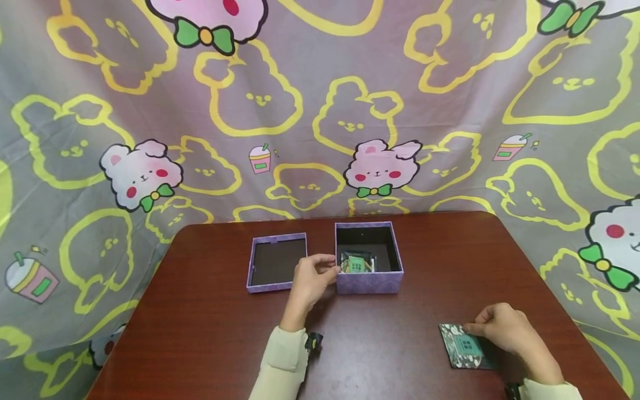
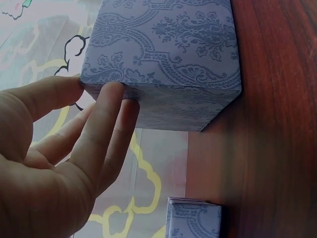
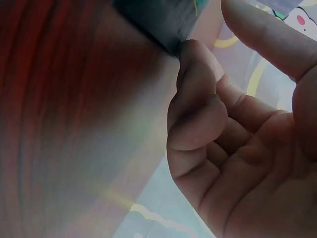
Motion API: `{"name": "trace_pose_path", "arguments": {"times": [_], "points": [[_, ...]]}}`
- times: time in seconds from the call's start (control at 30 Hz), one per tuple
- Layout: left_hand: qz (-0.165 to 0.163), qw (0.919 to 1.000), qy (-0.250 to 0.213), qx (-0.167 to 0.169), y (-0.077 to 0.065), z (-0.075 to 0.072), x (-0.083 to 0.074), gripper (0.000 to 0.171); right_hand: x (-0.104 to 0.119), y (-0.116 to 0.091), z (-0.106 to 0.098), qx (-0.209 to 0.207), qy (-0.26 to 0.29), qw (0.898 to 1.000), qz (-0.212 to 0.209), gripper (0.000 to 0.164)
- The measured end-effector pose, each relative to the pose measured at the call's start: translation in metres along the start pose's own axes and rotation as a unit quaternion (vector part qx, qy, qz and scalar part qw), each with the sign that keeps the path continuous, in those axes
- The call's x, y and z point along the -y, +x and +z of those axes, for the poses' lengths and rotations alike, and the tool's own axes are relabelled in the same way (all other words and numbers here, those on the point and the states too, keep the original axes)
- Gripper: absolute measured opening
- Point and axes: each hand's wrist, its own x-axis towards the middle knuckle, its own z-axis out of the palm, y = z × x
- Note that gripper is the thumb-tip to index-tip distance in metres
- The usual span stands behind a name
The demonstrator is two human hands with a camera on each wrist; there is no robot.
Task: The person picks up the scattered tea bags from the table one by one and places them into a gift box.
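Note:
My left hand [image 1: 312, 278] is at the left front corner of an open purple box [image 1: 369, 283] with a damask pattern. In the left wrist view the fingers rest along the box's side [image 2: 168, 106], with the thumb at its upper corner. Inside the box lies a packet with a green label [image 1: 356, 264]. At the front right of the table, my right hand [image 1: 505, 329] pinches the upper edge of a flat, dark, flower-patterned packet [image 1: 461, 347] with a teal label. Only a dark corner of this packet [image 3: 161, 25] shows in the right wrist view, beside the curled fingers.
Left of the box lies its shallow purple lid [image 1: 277, 286], dark inside face up. The reddish-brown wooden table [image 1: 380, 344] has rounded far corners. A patterned cloth [image 1: 300, 111] with cartoon animals hangs behind it and along both sides.

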Motion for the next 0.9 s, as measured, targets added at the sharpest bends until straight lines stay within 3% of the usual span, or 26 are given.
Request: {"name": "trace_pose_path", "arguments": {"times": [0.37, 0.57, 0.77, 0.9], "points": [[0.000, 1.0000, -0.001, 0.001, 0.001, -0.001, 0.000, 0.027, 0.014, 0.002, 0.009, -0.020, -0.049, 0.998, 0.017, 0.059], [0.008, 1.0000, -0.002, -0.003, 0.000, -0.002, 0.000, 0.026, 0.024, 0.004, 0.011, -0.010, -0.059, 0.998, 0.013, 0.060], [0.001, 1.0000, -0.004, 0.000, -0.001, -0.001, 0.001, 0.027, 0.023, 0.004, 0.006, -0.015, -0.071, 0.997, 0.024, 0.080], [0.004, 1.0000, -0.003, -0.001, -0.001, -0.001, 0.001, 0.026, 0.023, 0.005, 0.006, -0.015, -0.065, 0.997, 0.025, 0.082]]}}
